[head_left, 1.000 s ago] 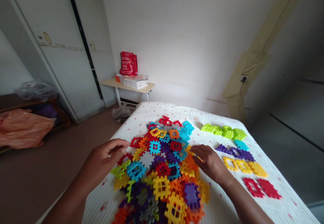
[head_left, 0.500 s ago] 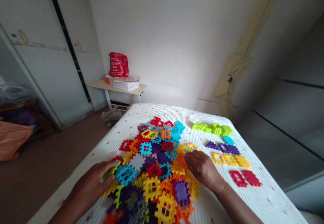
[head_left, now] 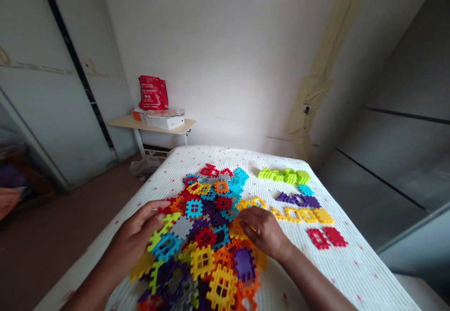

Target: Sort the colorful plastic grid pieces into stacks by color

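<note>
A heap of flat plastic interlocking building pieces with notched edges, in many colours, covers the middle of the bed. At the heap's left side is my left hand, fingers stretched and thumb apart, beside lime-green pieces and a blue window piece. My right hand rests at the heap's right side, its fingers curled down over yellow and orange pieces. Its fingertips are partly hidden, and what they hold cannot be made out. A purple square piece lies just below that hand.
Right of the heap, pieces lie in rows by colour: lime green, blue, purple, yellow and red. Beyond the bed, a small table holds a red bag and boxes.
My left hand has moved up the heap and opened off the lime-green piece. My right hand has drawn left over the heap; a yellow piece now shows at the yellow row's left end. The view has shifted right.
</note>
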The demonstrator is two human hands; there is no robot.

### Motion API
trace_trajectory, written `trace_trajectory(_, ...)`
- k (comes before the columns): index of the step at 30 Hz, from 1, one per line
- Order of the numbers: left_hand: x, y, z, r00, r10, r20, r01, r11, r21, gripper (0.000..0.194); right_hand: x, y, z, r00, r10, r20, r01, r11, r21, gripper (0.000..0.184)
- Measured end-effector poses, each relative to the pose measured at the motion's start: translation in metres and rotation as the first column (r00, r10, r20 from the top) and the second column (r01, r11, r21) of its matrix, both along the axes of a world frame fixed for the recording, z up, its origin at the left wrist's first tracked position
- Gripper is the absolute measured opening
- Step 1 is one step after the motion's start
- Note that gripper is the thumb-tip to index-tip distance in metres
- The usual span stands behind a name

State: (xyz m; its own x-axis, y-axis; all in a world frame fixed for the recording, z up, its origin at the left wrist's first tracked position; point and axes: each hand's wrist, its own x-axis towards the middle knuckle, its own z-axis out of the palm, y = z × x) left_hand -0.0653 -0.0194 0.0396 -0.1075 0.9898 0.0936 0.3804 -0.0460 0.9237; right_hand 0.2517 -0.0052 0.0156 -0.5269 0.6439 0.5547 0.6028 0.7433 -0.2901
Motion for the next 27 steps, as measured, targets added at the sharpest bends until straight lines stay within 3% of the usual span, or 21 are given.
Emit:
trace_trajectory(5, 0.046, 0.008, 0.014, 0.972, -0.218, 0.085, 0.222, 0.974, -0.048, 0.04, -0.028, -0.001, 0.019, 0.979, 0.072, -0.191, -0.083, 0.995, -0.05, 0.019)
trace_trajectory(10, 0.072, 0.012, 0.01, 0.926, -0.365, 0.094, 0.372, 0.925, -0.079, 0.052, -0.048, 0.0, 0.023, 0.999, 0.047, -0.017, -0.047, 0.999, -0.009, 0.03)
trace_trajectory(12, 0.077, 0.012, 0.005, 0.912, -0.399, 0.097, 0.408, 0.908, -0.093, 0.054, -0.053, 0.0, 0.02, 0.997, 0.016, 0.07, -0.017, 1.0, 0.012, 0.027)
trace_trajectory(17, 0.078, 0.014, -0.008, 0.901, -0.413, 0.132, 0.427, 0.899, -0.103, 0.054, -0.05, -0.003, 0.015, 0.984, -0.052, 0.169, 0.056, 0.998, -0.018, 0.016)
trace_trajectory(23, 0.076, 0.016, -0.018, 0.905, -0.39, 0.168, 0.408, 0.908, -0.091, 0.058, -0.043, -0.002, 0.011, 0.975, -0.133, 0.178, 0.145, 0.988, -0.054, 0.024)
trace_trajectory(27, 0.079, 0.018, -0.026, 0.912, -0.355, 0.205, 0.373, 0.926, -0.058, 0.059, -0.05, -0.005, 0.014, 0.964, -0.169, 0.205, 0.171, 0.985, 0.01, 0.041)
